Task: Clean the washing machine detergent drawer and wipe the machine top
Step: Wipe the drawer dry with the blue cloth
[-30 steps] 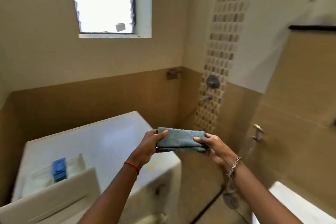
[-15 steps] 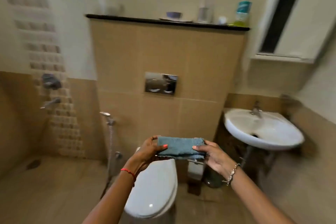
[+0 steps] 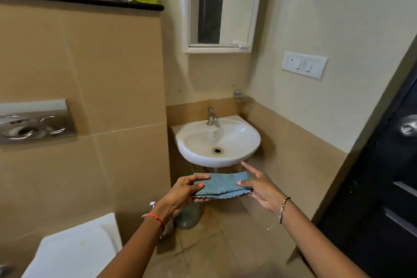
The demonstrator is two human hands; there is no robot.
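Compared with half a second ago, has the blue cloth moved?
Yes, rightward. The blue cloth was left of the sink, over the toilet; now it is in front of the sink, below its rim.

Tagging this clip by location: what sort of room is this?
A bathroom, likely in a home: a wall-hung washbasin with a tap, a steel flush plate on the tiled wall, and a white toilet lid.

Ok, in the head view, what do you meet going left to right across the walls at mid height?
steel flush plate → white sink → switch panel → dark door. The blue cloth, held between left hand and right hand, overlaps the sink's span, so it is left out.
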